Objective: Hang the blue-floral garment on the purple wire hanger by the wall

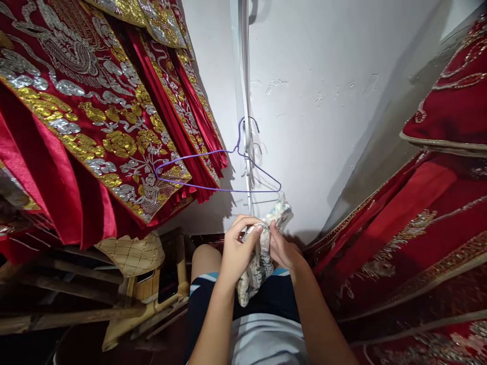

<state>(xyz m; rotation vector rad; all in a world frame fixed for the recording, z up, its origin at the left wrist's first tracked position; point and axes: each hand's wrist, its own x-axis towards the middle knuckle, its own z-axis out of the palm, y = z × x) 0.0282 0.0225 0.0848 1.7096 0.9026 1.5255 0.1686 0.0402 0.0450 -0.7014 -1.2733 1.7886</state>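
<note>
A light, patterned piece of cloth [257, 263] is bunched up in front of my lap. Thumb and fingers of my left hand [239, 244] are pinched on its upper edge. On the other side, my right hand [283, 247] grips the same cloth with the thumb up; most of its fingers are hidden. One end of the cloth sticks out above my hands, and the other hangs down over my dark shorts. Just beyond it, a purple wire hanger [213, 189] with nothing on it is in front of a white vertical strip [245, 66] at the wall.
Red garments with gold and silver embroidery [125, 147] hang on the left. More red embroidered cloth [411, 228] fills the right side. At lower left stands a bamboo chair [152, 306] with a dark phone-like object [168, 284] on it. The white wall [304, 137] lies ahead.
</note>
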